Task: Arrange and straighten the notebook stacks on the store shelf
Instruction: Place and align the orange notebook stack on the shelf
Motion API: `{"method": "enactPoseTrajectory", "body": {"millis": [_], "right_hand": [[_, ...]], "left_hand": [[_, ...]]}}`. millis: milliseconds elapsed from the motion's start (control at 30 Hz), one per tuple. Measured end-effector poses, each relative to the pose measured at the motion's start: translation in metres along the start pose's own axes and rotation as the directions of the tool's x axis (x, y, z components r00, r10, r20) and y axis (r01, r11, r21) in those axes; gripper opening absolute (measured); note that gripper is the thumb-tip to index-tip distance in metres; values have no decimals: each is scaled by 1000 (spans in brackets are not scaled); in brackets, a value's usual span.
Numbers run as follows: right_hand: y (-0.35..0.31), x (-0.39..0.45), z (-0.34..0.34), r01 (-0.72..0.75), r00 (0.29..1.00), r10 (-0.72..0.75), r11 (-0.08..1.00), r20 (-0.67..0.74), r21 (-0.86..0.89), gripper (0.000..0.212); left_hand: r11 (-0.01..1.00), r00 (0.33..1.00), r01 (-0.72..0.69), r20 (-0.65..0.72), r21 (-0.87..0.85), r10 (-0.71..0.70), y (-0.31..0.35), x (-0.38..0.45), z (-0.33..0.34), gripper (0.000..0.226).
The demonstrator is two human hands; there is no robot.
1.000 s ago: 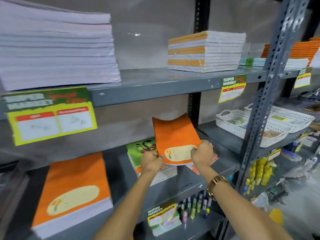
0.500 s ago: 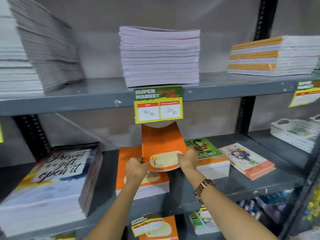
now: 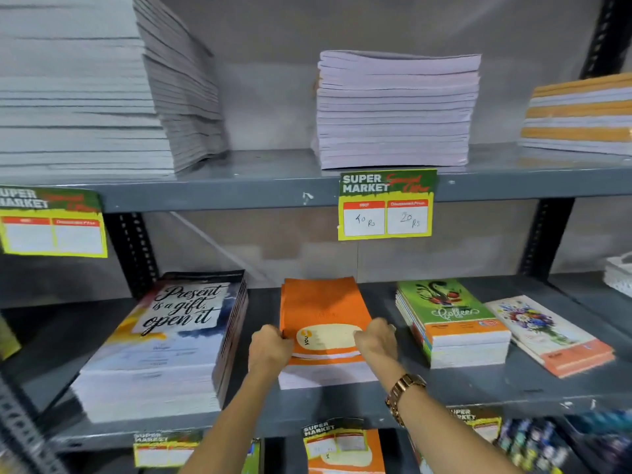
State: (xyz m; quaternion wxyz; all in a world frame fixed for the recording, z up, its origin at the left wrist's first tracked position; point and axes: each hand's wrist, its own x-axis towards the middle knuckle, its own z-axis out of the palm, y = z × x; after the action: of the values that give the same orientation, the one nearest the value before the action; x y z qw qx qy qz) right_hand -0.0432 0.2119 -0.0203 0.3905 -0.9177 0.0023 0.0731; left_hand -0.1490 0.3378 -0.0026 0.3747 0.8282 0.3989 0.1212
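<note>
Squarely between a person's two hands, an orange notebook (image 3: 323, 314) lay flat on top of the orange notebook stack (image 3: 326, 369) on the middle shelf (image 3: 513, 388) of a grey metal store rack. The left hand (image 3: 270, 350) was closed on the top notebook's near left corner, fingers curled over the edge, while the right hand (image 3: 376, 342) gripped its near right edge, knuckles up; a gold-toned watch (image 3: 403, 393) sat on the right wrist. Just left of the left hand stood a tall stack of notebooks (image 3: 164, 343) with covers reading "Present is a gift, open it". Just right of the right hand was a shorter green-covered stack (image 3: 451, 323), and beyond that a low pile of floral notebooks (image 3: 547, 333), set at a slant. On the upper shelf (image 3: 239, 195) above the hands sat a stack of pale lilac notebooks (image 3: 396, 111), a larger grey-white stack (image 3: 85, 97) far to the left and an orange-striped stack (image 3: 581, 114) far to the right. A yellow price tag (image 3: 386, 206) headed "SUPER MARKET" hung from the upper shelf's edge directly above the hands, a second tag (image 3: 51, 224) well off to the left
</note>
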Motion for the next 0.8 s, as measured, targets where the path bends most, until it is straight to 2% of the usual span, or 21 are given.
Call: {"method": "enactPoseTrajectory", "body": {"millis": [67, 167, 233, 333, 433, 633, 800], "right_hand": [[4, 1, -3, 21, 1000, -21, 998, 6, -59, 37], [6, 0, -12, 61, 998, -65, 987, -25, -146, 40], [6, 0, -20, 110, 989, -127, 977, -80, -184, 40], [15, 3, -37, 249, 935, -300, 934, -187, -254, 42], [30, 11, -60, 304, 874, -387, 908, -293, -289, 38], [80, 38, -118, 231, 841, -371, 905, -394, -358, 36], [132, 64, -167, 160, 854, -331, 902, -402, -401, 37]], "left_hand": [[994, 1000, -15, 15, 105, 13, 7, -3, 0, 12], [954, 999, -28, -6, 300, 32, 21, -7, 5, 27], [938, 996, -63, -34, 341, 79, 33, -10, 11, 24], [941, 984, -155, -38, 300, 175, 51, -17, 28, 13], [936, 968, -236, -22, 262, 250, 72, -29, 48, 21], [911, 929, -371, 70, 179, 364, 116, -56, 104, 31], [887, 890, -450, 135, 106, 435, 154, -81, 157, 25]]}}
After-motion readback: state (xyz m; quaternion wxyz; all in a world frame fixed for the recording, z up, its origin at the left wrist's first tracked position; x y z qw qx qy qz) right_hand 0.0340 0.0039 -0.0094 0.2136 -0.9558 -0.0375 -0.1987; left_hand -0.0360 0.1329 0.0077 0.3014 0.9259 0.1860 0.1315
